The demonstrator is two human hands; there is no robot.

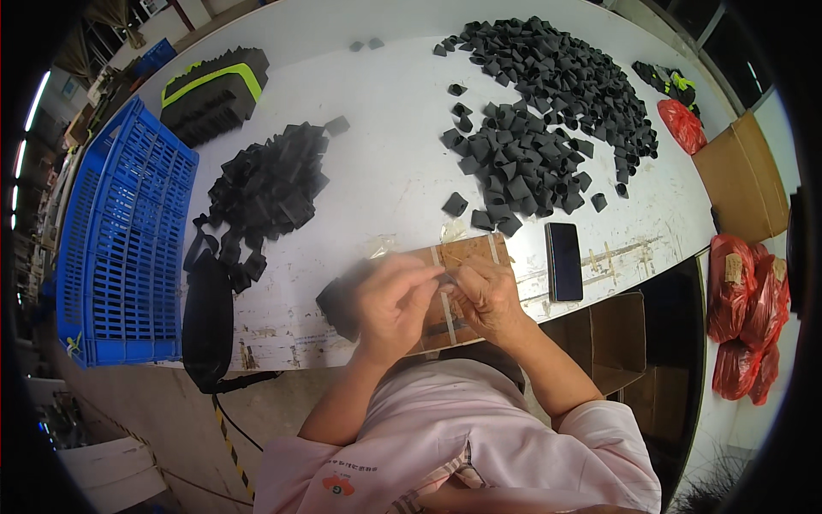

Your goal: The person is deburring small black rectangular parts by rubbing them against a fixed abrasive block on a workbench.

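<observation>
While holding the left hand (394, 297) and right hand (488, 301) almost fingertip to fingertip above a brown rectangular board (473, 248) crossed by pale strips, curls the fingers of both with thumbs tucked close; cannot tell, through the blur, whether either is grasping the small dark patch (445, 278) between the fingertips. Has, just beside the left hand, a smeared dark-grey mass (337, 305), partly hidden. Beyond the board's far right corner, has small, short, open-ended dark-grey sleeves (524, 163) in a heap, spreading back into a larger far heap (561, 73) of the same kind on the white table (381, 163). Right of the board, has a black rectangular phone (563, 262) lying flat. Farther left, has a pile of flat, squarish dark-grey pieces (270, 182), then a long black pouch (208, 319), a blue slatted plastic crate (128, 244) and, toward the back, a black bundle with a yellow-green band (214, 101). At far right, has a red plastic bag (682, 125) near brown cardboard (745, 178), with more red bags (743, 313) lower down.
</observation>
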